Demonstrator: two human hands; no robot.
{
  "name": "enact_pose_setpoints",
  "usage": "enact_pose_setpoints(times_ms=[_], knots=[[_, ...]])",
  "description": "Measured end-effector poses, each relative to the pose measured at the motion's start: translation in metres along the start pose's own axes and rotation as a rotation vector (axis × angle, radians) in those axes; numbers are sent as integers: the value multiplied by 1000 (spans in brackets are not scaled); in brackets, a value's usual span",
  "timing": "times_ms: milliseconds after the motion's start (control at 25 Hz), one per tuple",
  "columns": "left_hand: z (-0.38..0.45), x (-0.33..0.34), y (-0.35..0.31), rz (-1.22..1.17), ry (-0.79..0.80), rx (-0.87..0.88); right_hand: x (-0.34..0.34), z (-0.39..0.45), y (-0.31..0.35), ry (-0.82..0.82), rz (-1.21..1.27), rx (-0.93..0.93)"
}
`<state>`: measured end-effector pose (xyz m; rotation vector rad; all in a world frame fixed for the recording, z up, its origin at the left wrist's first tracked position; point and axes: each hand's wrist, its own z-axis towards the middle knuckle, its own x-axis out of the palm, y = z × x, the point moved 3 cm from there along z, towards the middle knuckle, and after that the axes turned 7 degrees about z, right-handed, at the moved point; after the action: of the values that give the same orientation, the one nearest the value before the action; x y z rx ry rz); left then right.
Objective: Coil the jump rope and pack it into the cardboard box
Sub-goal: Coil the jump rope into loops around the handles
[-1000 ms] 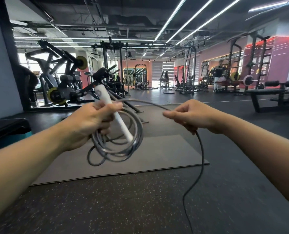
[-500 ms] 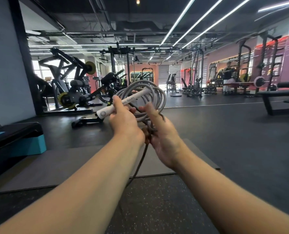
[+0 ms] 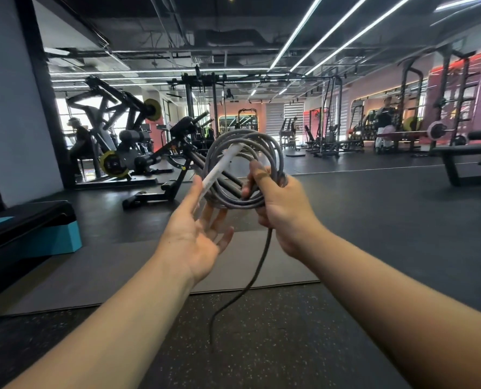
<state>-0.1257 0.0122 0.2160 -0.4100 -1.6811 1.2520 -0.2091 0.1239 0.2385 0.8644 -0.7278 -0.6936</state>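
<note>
Head view takes in a long gym hall: dark speckled floor (image 3: 276, 346), a grey mat (image 3: 99, 273) laid over it in front of the person, and strip lights running along the black ceiling. Weight machines (image 3: 121, 141) stand along the left side, with racks (image 3: 436, 113) against the pink wall on the right, and a black bench (image 3: 464, 161) just in front of them. At the left edge sits a step block (image 3: 34, 231) with a black top and teal sides.

Both bare forearms reach out from the bottom of the picture toward the middle. Between the hands hangs the rope (image 3: 247, 167), grey, wound into several loose loops that stand upright at chest height, well above the mat. The right hand (image 3: 284, 211) is clenched around the bottom right of the coil, thumb pressed across the loops on the near side. From under that fist one loose length of rope drops down and trails off toward the floor (its far end is too thin to make out).

The left hand (image 3: 197, 240) is slack, palm up and fingers spread, not gripping anything; its thumb lies along the lower part of the white handle (image 3: 219, 169). That handle slants up to the right through the middle of the coil.

The box is nowhere in sight from here.
</note>
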Motion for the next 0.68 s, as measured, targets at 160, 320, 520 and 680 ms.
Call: enact_pose_setpoints(times_ms=[160, 320, 520, 680], knots=[[-5, -30, -14, 569, -126, 259, -14, 9, 15, 165, -352, 26], [-17, 15, -68, 1345, 188, 880, -9, 8, 33, 407, -749, -26], [2, 47, -72, 1668, 601, 217, 0, 3, 33, 676, -983, -133], [-10, 41, -45, 1556, 643, 145, -7, -7, 23, 709, -847, -63]])
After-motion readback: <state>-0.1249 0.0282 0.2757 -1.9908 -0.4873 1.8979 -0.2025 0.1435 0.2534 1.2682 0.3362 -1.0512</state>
